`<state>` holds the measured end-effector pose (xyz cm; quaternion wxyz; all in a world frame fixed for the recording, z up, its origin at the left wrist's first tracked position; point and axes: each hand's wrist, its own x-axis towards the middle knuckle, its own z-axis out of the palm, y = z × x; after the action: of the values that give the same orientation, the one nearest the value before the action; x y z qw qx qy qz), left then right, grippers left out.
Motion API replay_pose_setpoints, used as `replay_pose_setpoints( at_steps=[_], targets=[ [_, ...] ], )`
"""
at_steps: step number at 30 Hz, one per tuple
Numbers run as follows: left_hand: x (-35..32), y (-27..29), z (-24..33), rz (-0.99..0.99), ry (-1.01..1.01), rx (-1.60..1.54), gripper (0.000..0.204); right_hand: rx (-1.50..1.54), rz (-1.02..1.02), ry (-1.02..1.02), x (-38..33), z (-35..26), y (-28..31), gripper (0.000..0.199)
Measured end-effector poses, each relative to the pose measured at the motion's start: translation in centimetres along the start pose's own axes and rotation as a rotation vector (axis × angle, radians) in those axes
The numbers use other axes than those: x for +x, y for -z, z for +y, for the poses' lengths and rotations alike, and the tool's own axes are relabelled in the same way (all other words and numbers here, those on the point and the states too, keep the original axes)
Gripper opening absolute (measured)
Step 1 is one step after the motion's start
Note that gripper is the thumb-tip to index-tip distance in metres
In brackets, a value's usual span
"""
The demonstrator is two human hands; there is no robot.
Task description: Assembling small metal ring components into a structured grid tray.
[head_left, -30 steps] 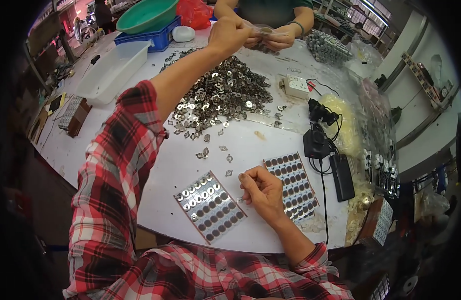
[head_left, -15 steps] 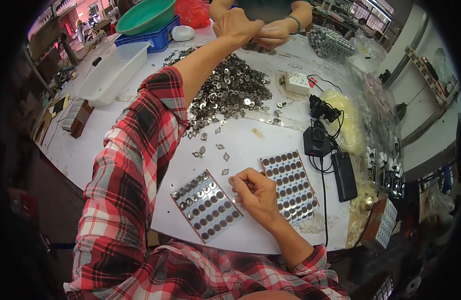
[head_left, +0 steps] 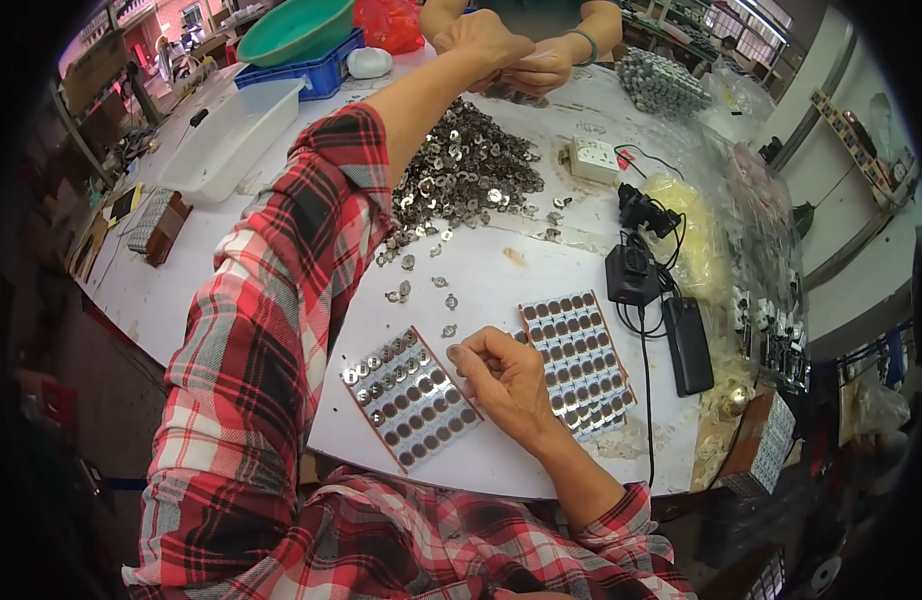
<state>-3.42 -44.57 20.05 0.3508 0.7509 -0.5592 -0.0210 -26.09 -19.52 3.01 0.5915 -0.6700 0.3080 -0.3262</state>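
Note:
My left hand [head_left: 484, 42] is stretched across the table, curled beside another person's hand [head_left: 537, 68]. That person pinches something clear and thin. What my left fingers hold, if anything, is hidden. My right hand [head_left: 509, 385] is closed, thumb against curled fingers, between two panels; I cannot make out anything in it. The left panel [head_left: 409, 402] has rows of dark round spots, with shiny round metal pieces on the spots in its upper-left part. The right panel [head_left: 578, 350] shows only dark spots and overlaps another panel beneath. Several loose metal pieces [head_left: 451, 301] lie beyond my right hand.
A heap of small metal pieces [head_left: 471, 170] covers the table's middle. A white tray [head_left: 216, 150], a blue crate [head_left: 321, 75] and a green basin [head_left: 296, 32] stand far left. At right are a black adapter [head_left: 632, 277], a black slab-shaped device [head_left: 689, 345] and cables.
The view has shifted slightly, and my left forearm appears a little farther right. My left hand stays beside the other person's hands. My right hand keeps its closed pose between the panels.

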Motion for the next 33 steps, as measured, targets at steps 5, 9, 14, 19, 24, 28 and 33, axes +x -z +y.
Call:
replay_pose_setpoints(
  at_steps=[5, 9, 14, 19, 24, 28, 33],
  targets=[
    [-0.3, -0.7, -1.6, -0.313, 0.084, -0.544, 0.037, 0.023, 0.007, -0.012, 0.2, -0.3, -0.1, 0.018],
    [-0.5, -0.2, -3.1, -0.543, 0.148, -0.966, 0.036, 0.029, 0.001, -0.036, 0.2, -0.5, 0.0, 0.019],
    [-1.0, 1.4, -4.6, -0.816, 0.217, -1.492, 0.034, 0.008, 0.032, -0.062, -0.2, -1.0, 0.3, 0.021],
    [-9.7, 4.8, -4.5, -0.861, 0.121, -1.747, 0.028, 0.005, 0.044, -0.031, -0.4, -1.1, 0.2, 0.021],
    [-20.9, 6.9, -3.8, -0.996, -0.083, -1.807, 0.039, -0.214, 0.107, 0.085, 0.5, 1.0, 0.3, 0.016],
    [-30.7, 9.9, -0.5, -1.191, -0.071, -1.936, 0.061, -0.475, 0.218, 0.502, 0.5, 2.5, 1.7, 0.012],
    [-33.6, 12.2, -1.1, -1.401, -0.232, -1.964, 0.052, -0.185, 0.162, 0.043, 0.7, -0.5, -0.2, 0.014]
  ],
)
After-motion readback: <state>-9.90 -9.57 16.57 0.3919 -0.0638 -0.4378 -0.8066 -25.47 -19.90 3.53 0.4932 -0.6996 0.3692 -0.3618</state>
